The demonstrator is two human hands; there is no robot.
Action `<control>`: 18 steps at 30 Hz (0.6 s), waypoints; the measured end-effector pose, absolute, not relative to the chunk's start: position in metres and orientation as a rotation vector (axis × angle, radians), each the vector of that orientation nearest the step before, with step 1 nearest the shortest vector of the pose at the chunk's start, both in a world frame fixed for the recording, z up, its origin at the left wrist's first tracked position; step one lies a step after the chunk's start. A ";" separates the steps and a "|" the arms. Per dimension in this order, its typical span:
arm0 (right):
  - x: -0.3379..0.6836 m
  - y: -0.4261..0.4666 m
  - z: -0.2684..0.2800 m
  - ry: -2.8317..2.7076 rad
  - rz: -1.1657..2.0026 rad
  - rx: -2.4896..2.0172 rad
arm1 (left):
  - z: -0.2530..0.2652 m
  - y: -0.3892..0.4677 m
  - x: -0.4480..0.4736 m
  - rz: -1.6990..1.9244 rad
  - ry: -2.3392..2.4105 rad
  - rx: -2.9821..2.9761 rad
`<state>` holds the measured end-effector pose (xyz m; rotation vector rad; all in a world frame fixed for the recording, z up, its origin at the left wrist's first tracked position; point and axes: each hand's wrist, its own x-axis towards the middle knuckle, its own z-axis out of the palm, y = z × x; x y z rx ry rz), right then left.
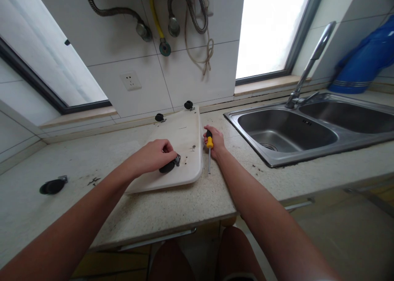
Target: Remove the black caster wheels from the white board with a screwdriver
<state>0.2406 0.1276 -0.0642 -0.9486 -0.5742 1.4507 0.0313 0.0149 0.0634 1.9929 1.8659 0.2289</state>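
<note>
White plastic board [181, 149] lies flat on the countertop [92, 166], wheel side up. The left hand [155, 155] clamps a black caster [168, 166] against it, steadying it; the right hand [217, 143] grips a yellow-handled screwdriver [209, 149], tip resting on the counter beside the board.

Two bare forearms, entering from lower frame edge. No sleeves, cuffs, gloves, watch or rings visible along either arm. Left hand [154, 154] and right hand [216, 143] uncovered, fingers bare. Nails short and plain where visible. Two bare knees [200, 252] at bottom centre, close together. Narrow strip of dark garment with a pale edge below right knee, cut off by frame; type not determinable.
</note>
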 end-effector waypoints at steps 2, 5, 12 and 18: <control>0.240 0.128 -0.065 -0.572 1.449 -0.947 | 0.066 0.015 0.033 0.181 1.880 2.031; 0.240 0.129 -0.065 -0.572 1.447 -0.946 | 0.067 0.016 0.034 0.159 1.886 2.054; 0.241 0.129 -0.066 -0.580 1.451 -0.952 | 0.064 0.018 0.033 0.141 1.886 2.145; 0.240 0.129 -0.066 -0.578 1.447 -0.957 | 0.067 0.015 0.035 0.095 1.919 2.193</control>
